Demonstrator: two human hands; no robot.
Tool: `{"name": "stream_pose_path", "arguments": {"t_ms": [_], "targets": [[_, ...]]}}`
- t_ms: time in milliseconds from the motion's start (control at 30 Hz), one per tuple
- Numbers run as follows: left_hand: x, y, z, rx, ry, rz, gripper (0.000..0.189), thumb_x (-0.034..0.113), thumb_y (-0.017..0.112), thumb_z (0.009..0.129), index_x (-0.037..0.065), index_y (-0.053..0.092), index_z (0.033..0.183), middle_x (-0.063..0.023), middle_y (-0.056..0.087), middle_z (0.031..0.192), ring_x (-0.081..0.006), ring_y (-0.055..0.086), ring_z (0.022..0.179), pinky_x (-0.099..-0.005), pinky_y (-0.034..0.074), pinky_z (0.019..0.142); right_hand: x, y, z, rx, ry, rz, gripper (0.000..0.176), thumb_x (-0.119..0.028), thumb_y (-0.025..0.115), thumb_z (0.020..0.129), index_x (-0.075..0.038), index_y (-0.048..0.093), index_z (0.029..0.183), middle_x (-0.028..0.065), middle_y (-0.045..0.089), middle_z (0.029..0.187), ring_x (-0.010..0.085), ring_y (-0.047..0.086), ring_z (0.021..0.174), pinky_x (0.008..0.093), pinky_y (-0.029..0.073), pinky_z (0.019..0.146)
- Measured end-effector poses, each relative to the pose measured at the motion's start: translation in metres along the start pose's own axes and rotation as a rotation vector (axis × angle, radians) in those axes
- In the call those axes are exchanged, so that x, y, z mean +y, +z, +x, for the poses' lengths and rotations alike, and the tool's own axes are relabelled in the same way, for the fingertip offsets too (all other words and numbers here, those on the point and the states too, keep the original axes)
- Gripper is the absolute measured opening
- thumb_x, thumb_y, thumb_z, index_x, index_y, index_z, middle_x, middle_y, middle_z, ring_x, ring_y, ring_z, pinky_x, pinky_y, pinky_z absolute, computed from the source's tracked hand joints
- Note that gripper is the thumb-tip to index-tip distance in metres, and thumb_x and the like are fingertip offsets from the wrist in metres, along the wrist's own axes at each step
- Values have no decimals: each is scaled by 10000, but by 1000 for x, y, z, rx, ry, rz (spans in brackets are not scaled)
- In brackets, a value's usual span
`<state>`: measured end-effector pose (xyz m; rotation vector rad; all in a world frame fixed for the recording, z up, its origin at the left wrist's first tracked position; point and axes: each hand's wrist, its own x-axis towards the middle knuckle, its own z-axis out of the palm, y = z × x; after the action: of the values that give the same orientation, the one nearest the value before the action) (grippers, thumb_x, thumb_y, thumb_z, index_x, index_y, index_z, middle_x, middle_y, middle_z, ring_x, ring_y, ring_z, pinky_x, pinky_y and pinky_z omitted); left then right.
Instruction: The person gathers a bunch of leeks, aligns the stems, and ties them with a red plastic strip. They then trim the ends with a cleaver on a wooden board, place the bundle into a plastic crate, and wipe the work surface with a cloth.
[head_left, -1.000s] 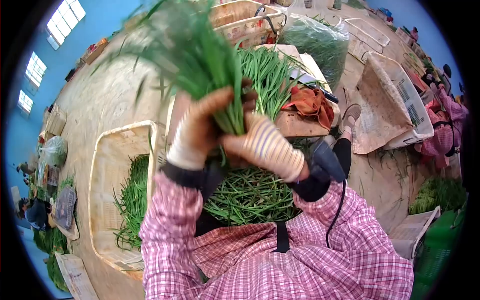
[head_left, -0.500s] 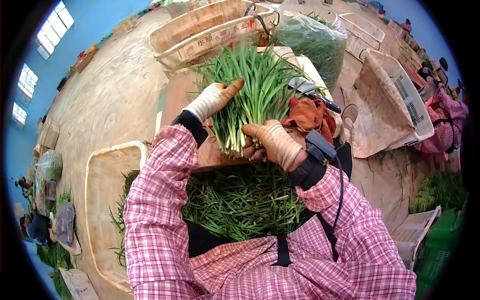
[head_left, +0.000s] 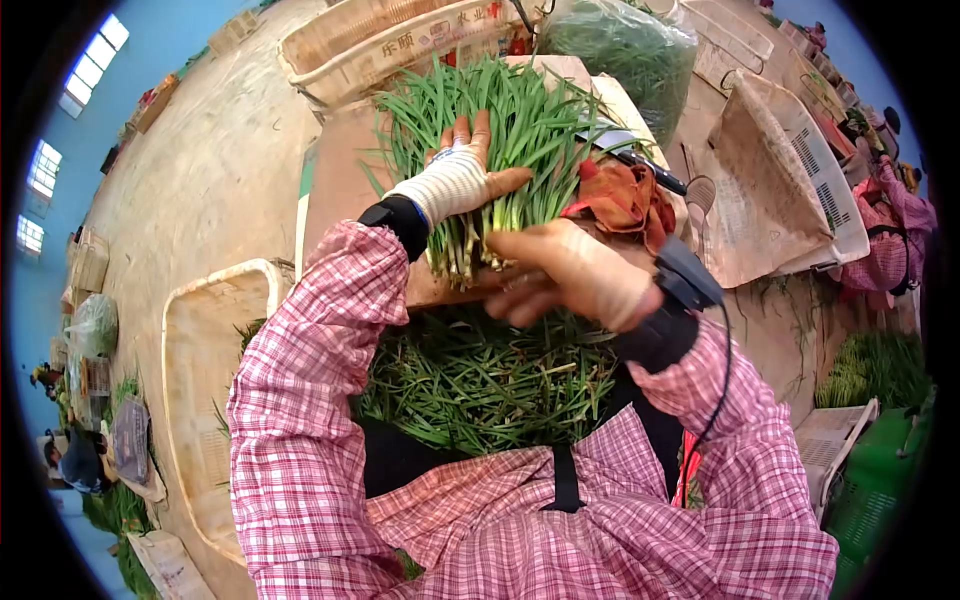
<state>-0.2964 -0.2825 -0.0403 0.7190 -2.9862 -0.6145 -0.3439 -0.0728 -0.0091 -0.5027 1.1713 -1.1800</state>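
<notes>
A bunch of garlic chives (head_left: 510, 110) lies on the board (head_left: 345, 165), leaves pointing away and pale stem ends towards me. My left hand (head_left: 460, 172), in a worn glove, rests on the leaves with its fingers stretched out. Close to the stem ends is my right hand (head_left: 575, 265), also gloved and blurred by motion. Its thumb and fingers are apart, and I see nothing held between them. Right of the bunch lie a crumpled orange-red cloth (head_left: 625, 205) and a knife (head_left: 655, 172) with a dark handle.
Loose green leaves (head_left: 490, 380) fill the space below the board. A pale crate (head_left: 180, 400) stands at left, another crate (head_left: 400, 50) beyond the board. A plastic bag of greens (head_left: 625, 70) and a lined crate (head_left: 770, 180) are at right. A person (head_left: 885, 240) sits far right.
My left hand has opened from the bunch's side and now lies flat over it. My right hand has let go of the stems and shifted right and towards me.
</notes>
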Motion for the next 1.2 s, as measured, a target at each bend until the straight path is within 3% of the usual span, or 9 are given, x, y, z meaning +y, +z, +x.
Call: {"name": "stream_pose_path", "arguments": {"t_ms": [233,333,467,567,667,800,933,1067,1200], "targets": [[-16,20,-7,104,71,-18,864,628,588,879,357,172,1586,-279,74,1627,-475,71,1503,-617,103,1173,41,-15,9,278,-372,-674,247,-221,624,921,13,630,1000,153,686,763,196,658,588,354,520,540],[-18,14,-5,126,61,8,849,623,599,875,352,212,1580,-274,81,1630,-465,65,1508,-609,92,1174,60,-33,2,541,-665,-1057,194,-193,637,891,-17,643,973,212,689,810,348,692,740,427,546,673],[-10,12,-7,154,56,-33,866,629,611,862,333,229,1580,-270,100,1630,-443,56,1516,-593,69,1181,58,-94,8,794,-736,-976,233,-231,624,891,-9,638,957,239,678,821,389,686,794,461,531,717],[-7,7,-8,155,71,-59,846,644,598,864,324,263,1573,-254,110,1634,-428,50,1520,-589,62,1186,61,-116,27,663,-464,-811,186,-163,606,956,11,631,1018,122,698,831,184,675,712,320,533,601],[-6,5,-8,146,69,-61,812,664,598,855,288,371,1538,-244,116,1636,-425,54,1520,-582,61,1192,32,-80,14,436,-128,-21,230,-258,586,947,-45,624,1028,104,695,863,232,628,624,328,481,556],[-2,3,-8,121,37,-11,787,639,591,875,300,354,1545,-240,100,1640,-410,44,1524,-550,80,1203,51,-88,50,419,-344,553,204,-280,635,951,-102,638,1051,43,660,868,131,561,637,274,444,510],[-2,5,-9,145,55,-33,841,689,593,834,252,400,1526,-259,99,1633,-424,63,1519,-592,62,1187,46,-82,49,651,-309,-45,246,-237,706,906,-19,680,1017,64,689,843,173,607,667,344,472,561],[-1,8,-7,136,62,-23,859,687,600,822,242,399,1529,-267,114,1628,-434,70,1516,-583,58,1190,65,-72,62,704,-886,-738,259,-219,709,877,30,683,944,121,699,805,152,649,757,332,513,691],[-2,8,-7,111,48,7,800,608,626,849,279,378,1535,-257,92,1635,-431,36,1521,-577,80,1194,48,-81,59,475,-731,2,432,-173,715,888,-48,588,1282,93,700,1082,120,620,724,271,493,623]]}}
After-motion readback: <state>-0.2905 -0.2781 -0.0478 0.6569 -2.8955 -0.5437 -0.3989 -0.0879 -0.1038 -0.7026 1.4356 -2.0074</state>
